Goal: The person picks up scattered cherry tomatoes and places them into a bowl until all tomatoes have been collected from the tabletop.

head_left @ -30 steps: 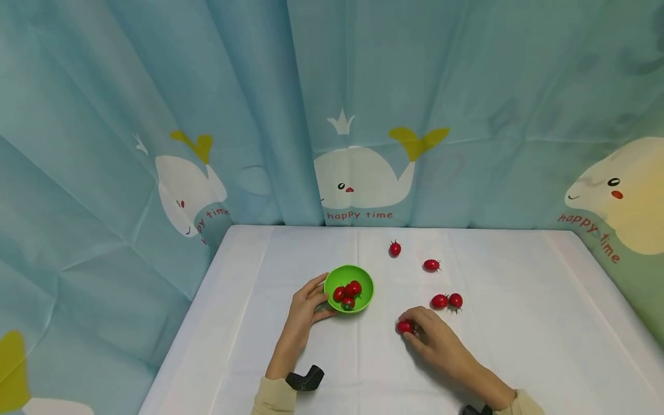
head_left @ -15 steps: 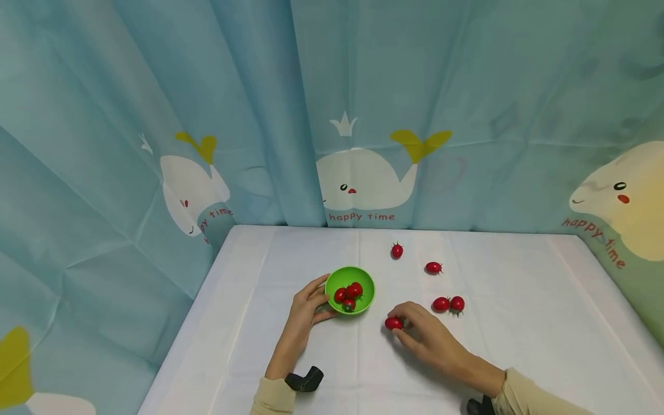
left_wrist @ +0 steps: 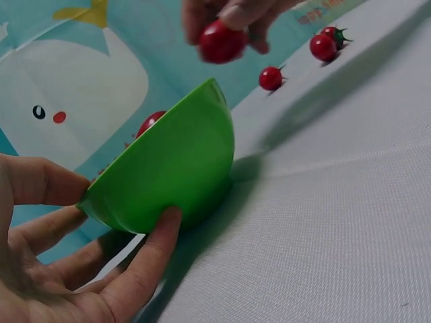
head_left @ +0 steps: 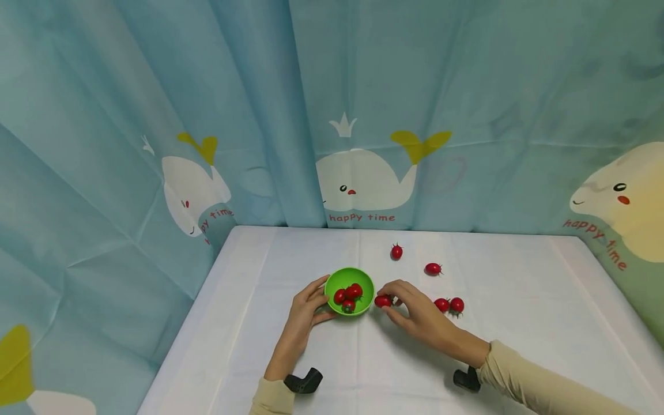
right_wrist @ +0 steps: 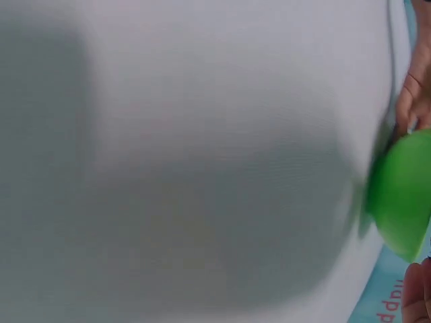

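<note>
My left hand (head_left: 302, 314) holds a small green bowl (head_left: 339, 278) at its left side. In the left wrist view, one fingertip is at the rim and another lies low against the outer wall (left_wrist: 168, 161). Several cherry tomatoes (head_left: 354, 291) sit inside the bowl. My right hand (head_left: 422, 317) pinches another cherry tomato (head_left: 383, 301) between thumb and fingers, just right of the rim. Seen from the left wrist, that tomato (left_wrist: 222, 42) is raised above rim height. The right wrist view shows the bowl (right_wrist: 404, 192) at its right edge.
Two cherry tomatoes (head_left: 457, 305) lie together beyond the right hand, one partly hidden by it. Farther back are a single tomato (head_left: 433, 269) and another (head_left: 396, 252). The white table (head_left: 290, 253) ends at a blue whale-print curtain (head_left: 249, 115).
My right hand has carried its tomato left and up from the tabletop toward the bowl's right side. The left hand and bowl have stayed in place.
</note>
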Tool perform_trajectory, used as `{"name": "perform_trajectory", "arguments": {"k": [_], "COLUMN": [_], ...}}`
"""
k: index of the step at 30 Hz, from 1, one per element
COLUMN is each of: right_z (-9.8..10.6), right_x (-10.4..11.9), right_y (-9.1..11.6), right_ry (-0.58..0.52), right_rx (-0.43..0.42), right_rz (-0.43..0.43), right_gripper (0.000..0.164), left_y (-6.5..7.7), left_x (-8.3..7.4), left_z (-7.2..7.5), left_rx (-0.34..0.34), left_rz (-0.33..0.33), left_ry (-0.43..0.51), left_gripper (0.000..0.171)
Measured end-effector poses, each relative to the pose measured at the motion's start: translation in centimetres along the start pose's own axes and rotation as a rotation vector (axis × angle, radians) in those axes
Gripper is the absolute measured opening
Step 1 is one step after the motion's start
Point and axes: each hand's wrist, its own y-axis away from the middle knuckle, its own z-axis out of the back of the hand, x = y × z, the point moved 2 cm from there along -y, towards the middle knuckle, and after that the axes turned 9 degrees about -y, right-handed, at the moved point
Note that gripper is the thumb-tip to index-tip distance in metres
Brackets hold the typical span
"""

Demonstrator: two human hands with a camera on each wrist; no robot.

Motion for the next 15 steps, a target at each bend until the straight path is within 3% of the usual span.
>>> {"name": "perform_trajectory", "arguments": {"k": [7, 11, 15], "right_z": [-1.1, -1.2, -1.1], "right_x": [0.3, 0.9, 1.1], "right_y": [-2.6, -4.1, -5.1], "right_ry": [-0.078, -0.157, -0.202], "right_rx": [-0.082, -0.118, -0.088], "right_rz": [-0.027, -0.113, -0.191], "right_gripper": [0.031, 0.031, 0.029], "left_y": [0.1, 0.1, 0.2], "left_x": [-0.1, 0.0, 0.1], "left_z": [-0.1, -0.1, 0.0], "left_rx": [0.013, 0.015, 0.010], "left_rz": [-0.006, -0.012, -0.007], "left_ry": [-0.005, -0.004, -0.003], "left_gripper": [0.052, 0.052, 0.052]}}
